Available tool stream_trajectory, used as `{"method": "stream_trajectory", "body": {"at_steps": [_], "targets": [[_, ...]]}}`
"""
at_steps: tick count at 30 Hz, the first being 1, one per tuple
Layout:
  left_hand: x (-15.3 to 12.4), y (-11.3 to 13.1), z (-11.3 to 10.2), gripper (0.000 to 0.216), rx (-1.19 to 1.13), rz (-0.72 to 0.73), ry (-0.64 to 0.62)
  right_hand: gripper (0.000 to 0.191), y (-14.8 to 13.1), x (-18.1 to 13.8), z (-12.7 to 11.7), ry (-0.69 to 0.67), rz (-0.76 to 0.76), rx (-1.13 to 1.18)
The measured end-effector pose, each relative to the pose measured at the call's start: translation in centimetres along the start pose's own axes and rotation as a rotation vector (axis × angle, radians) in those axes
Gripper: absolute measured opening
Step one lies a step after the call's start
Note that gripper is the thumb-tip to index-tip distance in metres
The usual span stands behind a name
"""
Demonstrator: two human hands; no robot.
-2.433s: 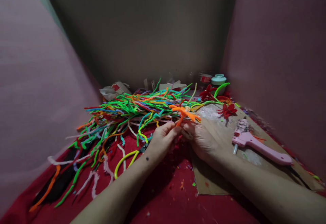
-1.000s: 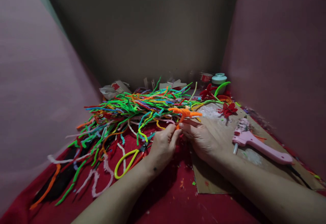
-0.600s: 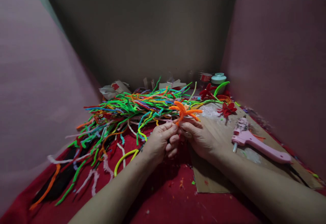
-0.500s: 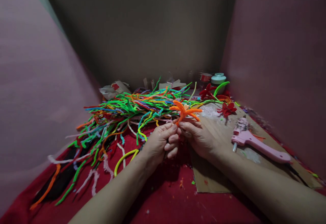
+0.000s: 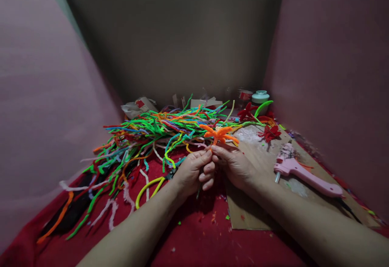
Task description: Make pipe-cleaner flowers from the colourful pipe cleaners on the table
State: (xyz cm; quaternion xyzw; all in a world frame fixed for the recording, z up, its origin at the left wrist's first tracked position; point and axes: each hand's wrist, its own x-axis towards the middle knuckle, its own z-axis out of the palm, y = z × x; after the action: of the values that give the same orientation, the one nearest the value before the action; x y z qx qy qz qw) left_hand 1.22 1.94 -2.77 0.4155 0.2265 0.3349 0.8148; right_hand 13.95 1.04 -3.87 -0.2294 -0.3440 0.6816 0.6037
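Note:
An orange pipe-cleaner flower (image 5: 219, 133) with spread petals and a pale centre stands upright over my fingertips. My left hand (image 5: 196, 169) is closed, its thumb and forefinger pinching the base of the flower, the other fingers curled below. From the other side my right hand (image 5: 234, 163) pinches the same base, thumb up, its lower fingers mostly hidden. A thin dark stem end shows under my left fingers. Beside my left wrist lie yellow-handled pliers or cutters (image 5: 148, 186), their head partly covered by pipe cleaners and my hand.
A big heap of coloured pipe cleaners (image 5: 152, 127) spreads behind and left. On a cardboard sheet (image 5: 252, 214) at right rest a pink glue gun (image 5: 306, 174) and a red pipe-cleaner flower (image 5: 270, 133). A jar with a pale green lid (image 5: 260, 97) stands at the back. Red cloth (image 5: 194, 234) covers the surface.
The orange flower has turned and tipped a little, so its pale centre shows more. Both hands keep their pinch at its base. The view has shifted slightly.

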Motion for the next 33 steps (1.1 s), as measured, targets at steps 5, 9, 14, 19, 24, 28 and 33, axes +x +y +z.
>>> {"method": "stream_trajectory", "body": {"at_steps": [5,9,14,19,24,28,33], "targets": [[-0.05,-0.03,0.0,0.022,0.024,0.004,0.016,0.01,0.05,0.11,-0.22,-0.007,0.022,0.003],[-0.16,0.04,0.06,0.022,0.07,0.008,0.05,0.01,0.12,0.23,-0.29,0.015,0.013,0.023],[-0.13,-0.07,-0.11,0.021,0.117,0.023,0.056,0.009,0.17,0.23,-0.5,-0.011,0.0,0.008],[-0.03,-0.22,-0.26,0.024,0.137,0.032,0.052,0.012,0.22,0.32,-0.59,-0.005,-0.009,-0.006],[-0.08,-0.22,0.03,0.025,0.166,0.044,0.045,0.018,0.31,0.45,-0.71,0.008,-0.013,-0.033],[-0.11,-0.26,0.09,0.023,0.183,0.053,0.04,0.016,0.11,0.3,-0.57,0.013,-0.016,-0.048],[-0.05,-0.31,-0.13,0.022,0.18,0.056,-0.006,0.014,-0.09,0.12,-0.37,0.014,-0.038,-0.061]]}}
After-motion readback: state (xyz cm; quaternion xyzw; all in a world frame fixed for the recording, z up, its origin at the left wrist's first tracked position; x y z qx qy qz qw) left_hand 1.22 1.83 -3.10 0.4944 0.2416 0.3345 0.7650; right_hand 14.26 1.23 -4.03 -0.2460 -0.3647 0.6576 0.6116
